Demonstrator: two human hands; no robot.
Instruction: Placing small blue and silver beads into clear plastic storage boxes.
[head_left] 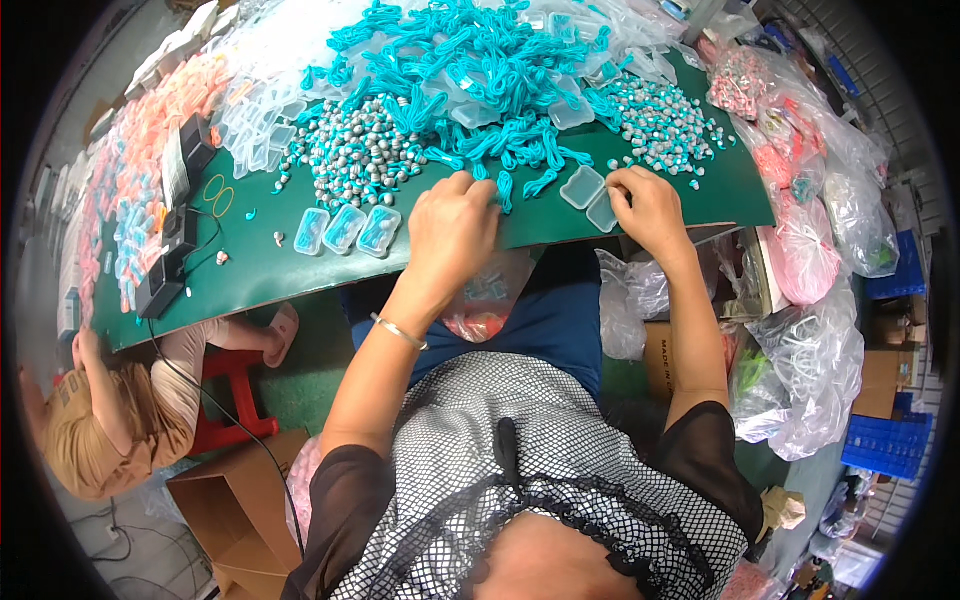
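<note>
My right hand (650, 212) pinches the edge of a small clear plastic case (582, 188), which lies open at the table's front edge. Over the near edge, my left hand (457, 226) is closed, its fingertips curled downward. Whatever those fingers hold is hidden. Just beyond it lie bundles of teal cord (520, 150), heaped high toward the back. Left of that hand, three filled clear cases (343, 230) with teal contents stand in a row. Small grey and teal rounded pieces form one pile (365, 150) behind the row and another pile (660, 125) beyond my right hand.
The green table (260, 270) carries many orange pieces (180, 110) at the left, beside dark box-shaped devices (160, 285) with a cable. Another person (120, 420) sits at the left. Filled plastic bags (805, 250) crowd the right side. A cardboard box (240, 510) stands at lower left.
</note>
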